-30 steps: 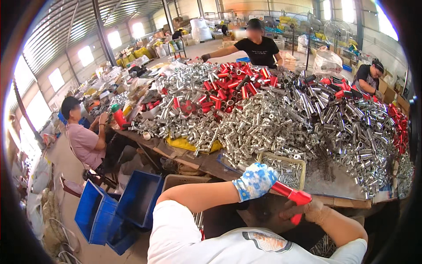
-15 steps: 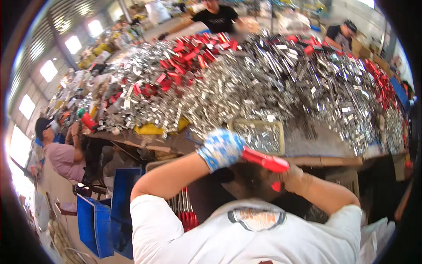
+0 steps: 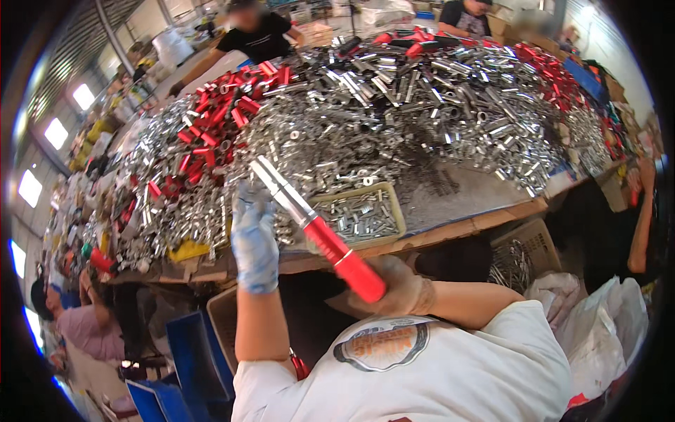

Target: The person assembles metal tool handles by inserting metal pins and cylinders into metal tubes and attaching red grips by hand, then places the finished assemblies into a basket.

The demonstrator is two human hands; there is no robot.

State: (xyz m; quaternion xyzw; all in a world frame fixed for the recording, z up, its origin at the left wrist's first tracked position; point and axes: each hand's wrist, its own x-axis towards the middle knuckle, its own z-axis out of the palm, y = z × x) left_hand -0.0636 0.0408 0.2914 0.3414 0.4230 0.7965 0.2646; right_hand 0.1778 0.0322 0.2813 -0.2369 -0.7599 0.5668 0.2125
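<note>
My right hand (image 3: 397, 288), in a greyish glove, grips the red lower end of a long red and silver tube-shaped tool (image 3: 334, 250). The tool slants up and to the left, its bare metal end over the parts pile. Beside that metal end, my left hand (image 3: 254, 243) in a blue and white glove reaches to the near edge of the heap of small metal parts (image 3: 309, 151). Its fingers are blurred against the silvery pieces, so their grip cannot be made out. Behind the tool stands a shallow yellowish tray (image 3: 399, 209) of small metal pieces.
Red tubular parts (image 3: 211, 126) lie heaped across the table, whose near edge (image 3: 464, 226) runs before me. Blue bins (image 3: 200, 352) stand low at left. White sacks (image 3: 590, 323) and a crate (image 3: 527, 243) are at right. Several people work around the table.
My left hand has left the red tool and moved to the parts heap. The tool has turned, showing its long metal end. The view has shifted to the right.
</note>
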